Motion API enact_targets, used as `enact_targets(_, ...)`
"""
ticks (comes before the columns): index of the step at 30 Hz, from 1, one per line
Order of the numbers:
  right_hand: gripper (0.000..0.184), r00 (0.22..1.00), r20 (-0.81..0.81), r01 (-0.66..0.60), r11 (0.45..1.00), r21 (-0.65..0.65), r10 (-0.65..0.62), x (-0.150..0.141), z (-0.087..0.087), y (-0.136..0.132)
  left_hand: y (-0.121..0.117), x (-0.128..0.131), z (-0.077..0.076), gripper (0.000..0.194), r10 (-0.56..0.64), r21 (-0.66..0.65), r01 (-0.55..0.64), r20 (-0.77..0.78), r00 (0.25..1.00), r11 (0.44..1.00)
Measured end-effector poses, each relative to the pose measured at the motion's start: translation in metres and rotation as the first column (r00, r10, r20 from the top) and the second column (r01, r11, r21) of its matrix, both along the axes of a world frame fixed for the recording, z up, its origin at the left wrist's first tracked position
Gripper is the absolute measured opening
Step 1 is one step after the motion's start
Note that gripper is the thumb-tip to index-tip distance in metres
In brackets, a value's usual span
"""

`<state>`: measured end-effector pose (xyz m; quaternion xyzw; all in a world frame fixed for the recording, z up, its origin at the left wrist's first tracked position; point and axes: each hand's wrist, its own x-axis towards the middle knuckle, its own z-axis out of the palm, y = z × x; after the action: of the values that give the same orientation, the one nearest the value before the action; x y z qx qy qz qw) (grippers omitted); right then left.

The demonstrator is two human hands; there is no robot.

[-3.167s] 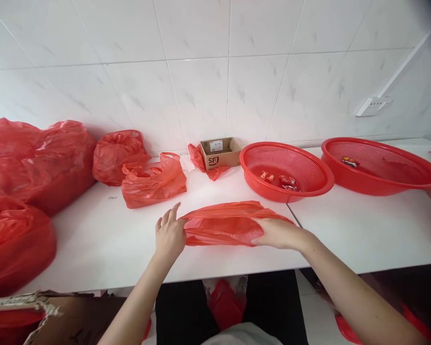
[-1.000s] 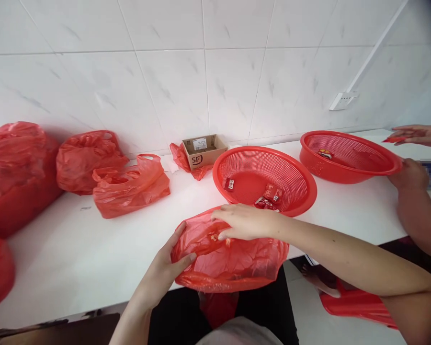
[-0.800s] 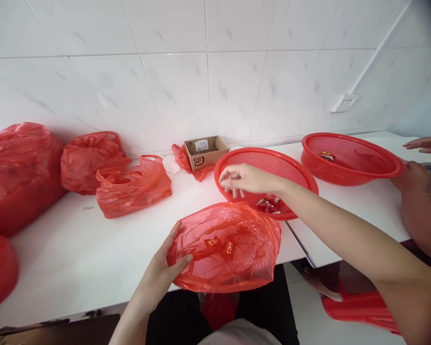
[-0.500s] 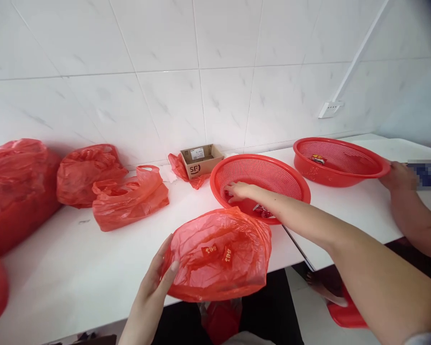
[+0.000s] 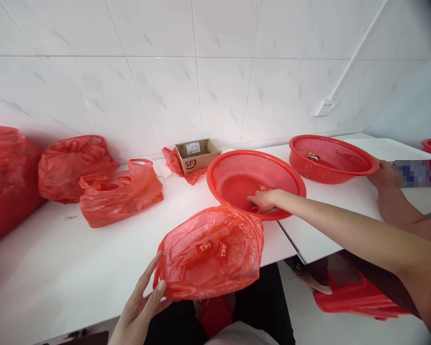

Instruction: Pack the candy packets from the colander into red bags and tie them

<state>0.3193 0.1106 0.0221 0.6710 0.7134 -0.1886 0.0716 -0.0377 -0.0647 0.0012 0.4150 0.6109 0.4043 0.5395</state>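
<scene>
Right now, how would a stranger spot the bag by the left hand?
On the table, find the leftmost basin. The bag is just in front, at the near edge, left hand at its side. Unlike the other bags, its wide-open mouth shows two packets inside.

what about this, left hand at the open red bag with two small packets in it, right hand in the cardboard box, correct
Not quite: the head view shows the right hand in the nearer red basket, not the cardboard box. The left hand is at the open red bag with two small packets in it.
</scene>
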Motion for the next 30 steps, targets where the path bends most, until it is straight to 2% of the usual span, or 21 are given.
enact_targets(2, 0.036, 1.000, 0.001, 0.007, 0.999, -0.035, -0.007, 0.000, -0.003, -0.004, 0.002, 0.002, -0.002, 0.066, 0.013, 0.027, -0.013, -0.005, 1.000, 1.000)
enact_targets(4, 0.027, 0.999, -0.047, -0.017, 0.997, -0.073, 0.014, 0.003, 0.006, -0.002, 0.005, 0.004, -0.003, 0.069, -0.003, 0.029, 0.002, 0.038, 0.999, 1.000)
enact_targets(6, 0.018, 0.991, -0.127, -0.044, 0.997, -0.071, 0.035, 0.008, 0.028, 0.000, 0.007, 0.005, -0.003, 0.077, -0.033, -0.010, 0.034, 0.123, 0.992, 0.999)
enact_targets(8, 0.014, 0.960, -0.272, -0.073, 0.997, -0.014, 0.066, 0.007, 0.055, -0.005, 0.008, 0.006, -0.002, 0.083, -0.045, -0.017, 0.049, 0.188, 0.981, 0.999)
enact_targets(9, 0.014, 0.920, -0.379, -0.098, 0.995, 0.034, 0.103, 0.002, 0.068, -0.010, 0.009, 0.006, -0.001, 0.083, -0.050, -0.006, 0.053, 0.206, 0.977, 0.999)
enact_targets(11, 0.015, 0.780, -0.584, -0.170, 0.974, 0.149, 0.225, -0.014, 0.089, -0.026, 0.010, 0.009, 0.002, 0.081, -0.063, 0.029, 0.058, 0.224, 0.972, 0.998)
enact_targets(13, 0.015, 0.681, -0.648, -0.238, 0.940, 0.246, 0.342, -0.036, 0.097, -0.042, 0.013, 0.015, 0.006, 0.077, -0.063, 0.069, 0.048, 0.230, 0.971, 0.996)
enact_targets(15, 0.013, 0.683, -0.615, -0.263, 0.918, 0.298, 0.395, -0.055, 0.097, -0.052, 0.017, 0.022, 0.009, 0.074, -0.050, 0.105, 0.027, 0.228, 0.972, 0.994)
enact_targets(18, 0.012, 0.701, -0.604, -0.224, 0.921, 0.318, 0.379, -0.068, 0.089, -0.053, 0.026, 0.028, 0.010, 0.075, -0.068, 0.125, 0.040, 0.226, 0.972, 0.991)
enact_targets(21, 0.013, 0.635, -0.687, -0.197, 0.934, 0.298, 0.353, -0.074, 0.084, -0.054, 0.034, 0.029, 0.008, 0.077, -0.085, 0.119, 0.059, 0.226, 0.970, 0.991)
enact_targets(24, 0.014, 0.580, -0.716, -0.303, 0.919, 0.253, 0.389, -0.090, 0.072, -0.068, 0.035, 0.031, 0.006, 0.076, -0.096, 0.111, 0.069, 0.258, 0.961, 0.991)
enact_targets(25, 0.013, 0.595, -0.687, -0.356, 0.903, 0.240, 0.417, -0.098, 0.065, -0.074, 0.034, 0.032, 0.005, 0.075, -0.093, 0.119, 0.062, 0.275, 0.957, 0.991)
enact_targets(28, 0.014, 0.721, -0.484, -0.459, 0.865, 0.201, 0.495, -0.118, 0.043, -0.086, 0.031, 0.031, 0.005, 0.071, -0.062, 0.157, 0.014, 0.305, 0.950, 0.987)
enact_targets(30, 0.017, 0.756, -0.386, -0.498, 0.847, 0.188, 0.530, -0.127, 0.039, -0.085, 0.029, 0.027, 0.005, 0.068, -0.050, 0.165, 0.003, 0.283, 0.958, 0.986)
